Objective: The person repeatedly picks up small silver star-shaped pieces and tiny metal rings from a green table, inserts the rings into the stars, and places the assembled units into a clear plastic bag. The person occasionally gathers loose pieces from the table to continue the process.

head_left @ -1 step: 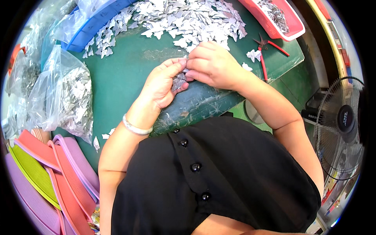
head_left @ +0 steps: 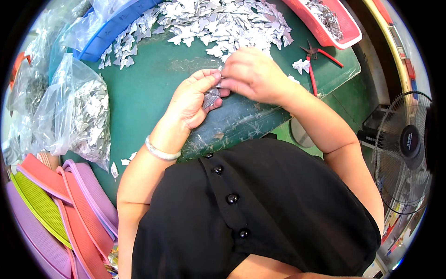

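Observation:
A grey, silvery metal piece (head_left: 211, 97) with a patterned face rests in the fingers of my left hand (head_left: 195, 95), above the table's near edge. The left thumb and forefinger pinch at its upper end. My right hand (head_left: 253, 76) meets the left fingertips there, its fingers curled together and slightly blurred. Whatever the right fingertips hold is hidden. Beyond both hands spreads a heap of flat silvery butterfly-shaped pieces (head_left: 227, 25). Red-handled pliers (head_left: 312, 69) lie right of my right hand, with one butterfly-shaped piece (head_left: 300, 66) against them.
A pink basket (head_left: 346, 43) of metal bits stands far right on the green table (head_left: 144, 97). At far left are a blue tray (head_left: 100, 39) and a clear bag of silvery pieces (head_left: 90, 116). Coloured baskets (head_left: 83, 195) stack near left; a fan (head_left: 404, 149) stands right.
My right hand has shifted slightly, its fingers curling in more. It now covers more of the small pale piece by the wrist. The left hand has hardly moved.

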A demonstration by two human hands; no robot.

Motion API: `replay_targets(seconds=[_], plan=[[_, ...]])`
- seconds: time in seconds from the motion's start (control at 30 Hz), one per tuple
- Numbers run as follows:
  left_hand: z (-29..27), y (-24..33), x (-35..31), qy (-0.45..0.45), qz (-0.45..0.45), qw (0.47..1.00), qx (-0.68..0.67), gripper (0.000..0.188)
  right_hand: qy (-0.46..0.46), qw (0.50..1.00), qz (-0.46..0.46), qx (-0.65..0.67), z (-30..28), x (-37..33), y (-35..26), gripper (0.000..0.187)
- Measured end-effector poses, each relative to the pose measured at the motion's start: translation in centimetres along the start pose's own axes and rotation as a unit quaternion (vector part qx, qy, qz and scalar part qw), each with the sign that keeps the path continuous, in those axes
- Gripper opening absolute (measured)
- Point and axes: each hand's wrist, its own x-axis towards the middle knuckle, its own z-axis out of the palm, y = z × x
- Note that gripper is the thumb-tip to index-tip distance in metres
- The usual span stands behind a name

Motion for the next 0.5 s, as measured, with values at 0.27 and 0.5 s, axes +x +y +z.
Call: replay_targets(seconds=[0.27, 0.5], plan=[[-0.9, 0.9, -0.7, 0.001, 0.043, 0.999, -0.021, 0.022, -0.131, 0.981, 0.075, -0.124, 0.9, 3.5, 3.5, 0.02], [-1.7, 1.2, -0.3, 0.017, 0.034, 0.998, -0.049, 0.038, -0.189, 0.958, 0.194, 0.098, -0.3, 5.0, 4.6, 0.01]])
